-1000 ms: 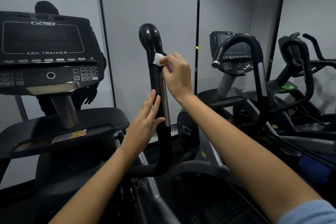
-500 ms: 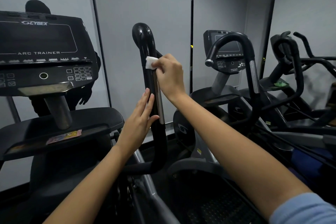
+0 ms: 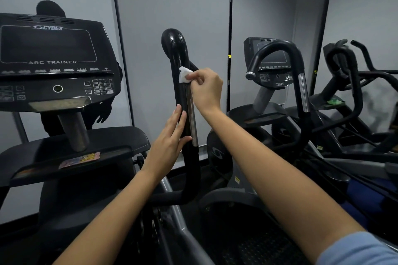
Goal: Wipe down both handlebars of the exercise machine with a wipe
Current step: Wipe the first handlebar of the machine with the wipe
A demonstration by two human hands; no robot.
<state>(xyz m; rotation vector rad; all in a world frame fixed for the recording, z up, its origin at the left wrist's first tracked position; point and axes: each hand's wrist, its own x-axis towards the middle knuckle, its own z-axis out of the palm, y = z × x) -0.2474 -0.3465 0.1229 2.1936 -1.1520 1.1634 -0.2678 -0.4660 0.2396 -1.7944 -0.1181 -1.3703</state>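
A glossy black upright handlebar (image 3: 175, 49) with a silver strip down its side rises in the centre. My right hand (image 3: 206, 90) pinches a small white wipe (image 3: 184, 75) and presses it against the bar's upper part, just above the strip. My left hand (image 3: 170, 137) lies flat with fingers straight against the bar's left side lower down, thumb hooked around the front. The machine's other handlebar is out of sight.
The machine's black console (image 3: 53, 62) with screen and keypad stands at left on a grey post, with a shelf (image 3: 71, 146) below. A second exercise machine (image 3: 277, 64) with a curved handlebar stands at right, and more machines behind it. A mirrored wall runs behind.
My right hand and the wipe stay at nearly the same height on the bar, shifting only slightly. My left hand keeps its flat hold lower down.
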